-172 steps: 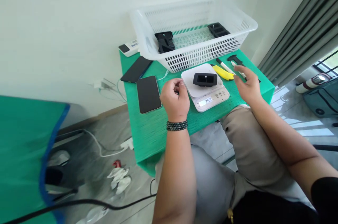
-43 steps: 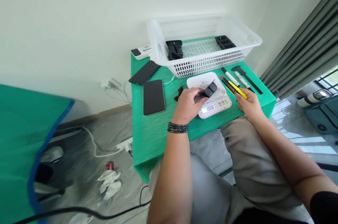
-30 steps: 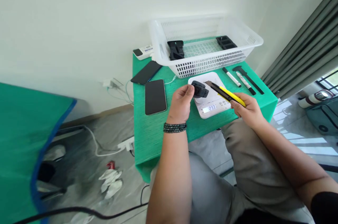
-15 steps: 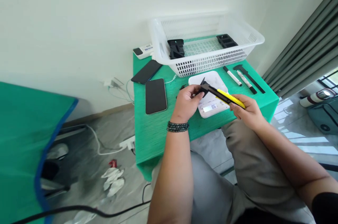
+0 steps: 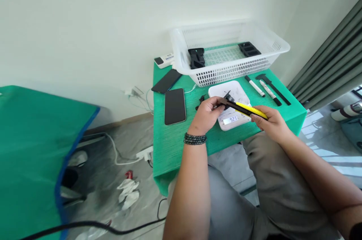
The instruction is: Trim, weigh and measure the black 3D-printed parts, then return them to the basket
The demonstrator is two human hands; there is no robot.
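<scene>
In my right hand (image 5: 270, 121) is a yellow-and-black utility knife (image 5: 251, 110), gripped by its handle and pointing left. Its front end reaches the fingertips of my left hand (image 5: 207, 113), which is closed in a pinch on a small black plastic part (image 5: 229, 97). That part sits low over a white digital scale (image 5: 240, 88), partly hidden by my fingers and the knife; I cannot tell whether it rests on the scale. Digits show on the lit display (image 5: 231, 119). Beside my left hand lies another small black piece (image 5: 201, 99).
Behind the scale stands a white perforated basket (image 5: 226, 74) holding black plastic parts (image 5: 196, 58). Two phones (image 5: 175, 106) lie left on the green-covered table (image 5: 175, 145). Markers (image 5: 255, 86) and a black caliper (image 5: 275, 90) lie right. A power strip (image 5: 144, 153) is on the floor.
The view has shifted, so the table appears farther right and lower. My hands have lowered the black part and knife toward the scale, and the display digits differ.
</scene>
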